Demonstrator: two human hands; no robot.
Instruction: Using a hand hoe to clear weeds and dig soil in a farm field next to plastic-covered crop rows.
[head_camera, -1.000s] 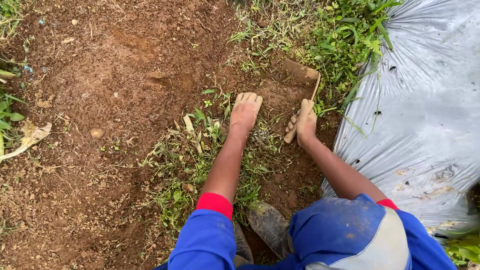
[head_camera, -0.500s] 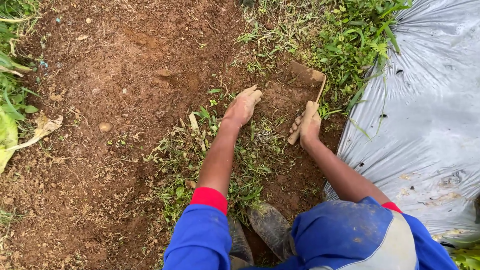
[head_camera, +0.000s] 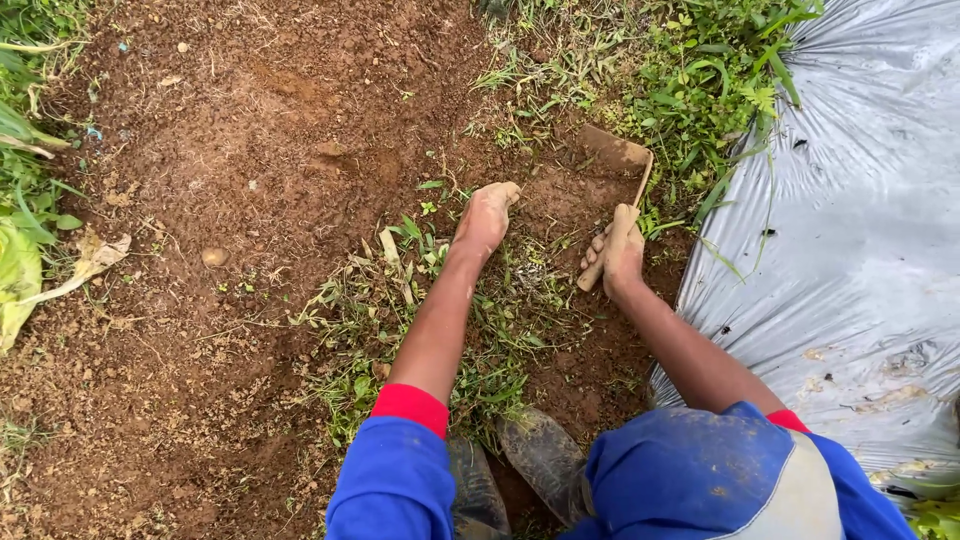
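Weeding red soil beside grey plastic sheet (head_camera: 860, 230).
Right hand (head_camera: 622, 256) clenched around hoe (head_camera: 618, 190); left hand (head_camera: 485, 216) fingers pressed together on weeds (head_camera: 400, 300).

Left hand (head_camera: 485, 218) on weedy soil (head_camera: 280, 150), right hand (head_camera: 622, 255) gripping a small hoe (head_camera: 612, 195), grey plastic sheet (head_camera: 860, 220) alongside

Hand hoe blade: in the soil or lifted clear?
In the soil. The hand hoe blade rests on the dirt, its far edge dug in; the right hand holds the handle.

Hoe blade (head_camera: 612, 152) half-buried in soil (head_camera: 250, 150)
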